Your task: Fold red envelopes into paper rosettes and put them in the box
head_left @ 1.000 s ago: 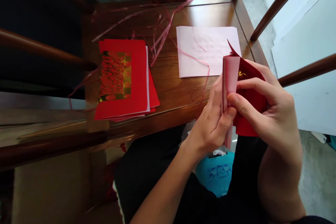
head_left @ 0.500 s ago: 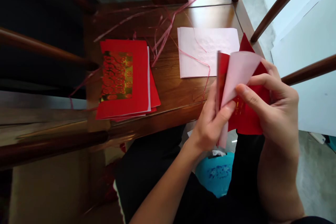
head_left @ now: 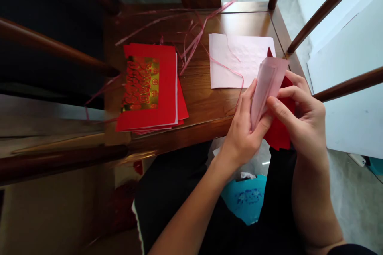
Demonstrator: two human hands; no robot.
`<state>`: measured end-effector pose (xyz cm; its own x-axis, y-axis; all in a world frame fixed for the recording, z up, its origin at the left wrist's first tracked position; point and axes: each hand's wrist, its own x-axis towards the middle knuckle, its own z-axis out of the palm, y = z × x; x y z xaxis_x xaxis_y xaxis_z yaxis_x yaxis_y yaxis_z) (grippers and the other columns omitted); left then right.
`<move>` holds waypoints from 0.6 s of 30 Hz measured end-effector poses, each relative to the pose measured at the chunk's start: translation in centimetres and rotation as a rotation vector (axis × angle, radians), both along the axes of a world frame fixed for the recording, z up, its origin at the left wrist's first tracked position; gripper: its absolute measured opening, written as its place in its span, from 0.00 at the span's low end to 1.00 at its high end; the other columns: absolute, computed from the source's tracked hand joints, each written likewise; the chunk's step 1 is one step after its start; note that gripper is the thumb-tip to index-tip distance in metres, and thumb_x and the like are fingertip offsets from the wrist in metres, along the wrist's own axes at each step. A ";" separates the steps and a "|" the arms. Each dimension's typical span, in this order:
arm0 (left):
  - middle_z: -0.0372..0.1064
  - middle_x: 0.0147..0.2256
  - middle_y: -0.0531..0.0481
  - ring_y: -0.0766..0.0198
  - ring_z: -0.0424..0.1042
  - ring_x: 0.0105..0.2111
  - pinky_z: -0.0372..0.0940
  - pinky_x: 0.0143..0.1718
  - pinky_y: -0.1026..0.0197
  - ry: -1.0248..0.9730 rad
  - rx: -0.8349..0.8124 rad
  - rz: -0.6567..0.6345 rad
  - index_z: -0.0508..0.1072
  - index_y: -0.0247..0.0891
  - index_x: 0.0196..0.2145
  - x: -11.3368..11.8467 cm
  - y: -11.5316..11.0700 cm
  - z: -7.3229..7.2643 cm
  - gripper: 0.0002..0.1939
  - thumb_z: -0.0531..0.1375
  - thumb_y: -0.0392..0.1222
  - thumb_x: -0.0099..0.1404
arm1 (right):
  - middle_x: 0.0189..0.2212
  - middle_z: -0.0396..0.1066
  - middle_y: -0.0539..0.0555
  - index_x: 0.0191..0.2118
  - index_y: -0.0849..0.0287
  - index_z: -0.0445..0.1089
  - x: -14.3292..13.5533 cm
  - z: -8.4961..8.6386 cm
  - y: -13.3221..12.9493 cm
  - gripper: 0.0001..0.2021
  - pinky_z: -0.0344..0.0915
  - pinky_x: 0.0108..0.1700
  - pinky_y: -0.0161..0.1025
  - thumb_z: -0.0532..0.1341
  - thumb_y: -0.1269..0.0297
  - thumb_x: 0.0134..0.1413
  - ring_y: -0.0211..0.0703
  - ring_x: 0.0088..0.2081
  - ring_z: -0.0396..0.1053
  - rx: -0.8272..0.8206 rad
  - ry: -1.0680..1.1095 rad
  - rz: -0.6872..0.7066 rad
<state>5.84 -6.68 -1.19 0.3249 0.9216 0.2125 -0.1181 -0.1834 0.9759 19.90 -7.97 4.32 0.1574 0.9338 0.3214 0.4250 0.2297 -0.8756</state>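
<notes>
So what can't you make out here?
In the head view:
Red paper: middle hidden behind the right hand.
White paper stack: lower right corner hidden behind the pink paper.
Blue thing: print too small to read.
Teal thing: cut off by the right edge.

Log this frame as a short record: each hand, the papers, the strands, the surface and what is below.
left hand: grips pink paper
right hand: thumb and finger at the pink paper's edge
behind pink paper: red paper, partly hidden
pile at left: red sheets, gold print
pile at right: pale sheets
pink strands: loose, one across the pale sheets
surface: brown wood
below: blue item, darker print
</notes>
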 end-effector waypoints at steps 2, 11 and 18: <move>0.49 0.77 0.42 0.44 0.50 0.77 0.50 0.77 0.38 0.036 0.028 -0.012 0.56 0.47 0.74 -0.1 -0.1 0.0 0.34 0.58 0.59 0.77 | 0.61 0.73 0.54 0.37 0.49 0.78 -0.1 0.2 0.0 0.05 0.68 0.68 0.59 0.70 0.56 0.63 0.55 0.66 0.70 -0.014 0.001 0.032; 0.58 0.70 0.35 0.38 0.53 0.75 0.56 0.74 0.29 0.042 0.007 -0.041 0.55 0.41 0.74 -0.1 -0.3 0.3 0.34 0.54 0.59 0.79 | 0.62 0.74 0.54 0.37 0.48 0.81 0.0 0.3 0.1 0.08 0.73 0.65 0.58 0.75 0.53 0.58 0.58 0.68 0.69 -0.049 0.049 0.078; 0.63 0.64 0.43 0.42 0.61 0.71 0.62 0.72 0.35 -0.006 0.008 -0.075 0.58 0.50 0.71 0.1 -0.3 -0.1 0.29 0.57 0.56 0.78 | 0.62 0.74 0.52 0.39 0.48 0.82 0.6 -0.7 0.4 0.06 0.70 0.67 0.60 0.74 0.55 0.59 0.56 0.68 0.68 -0.060 0.067 0.090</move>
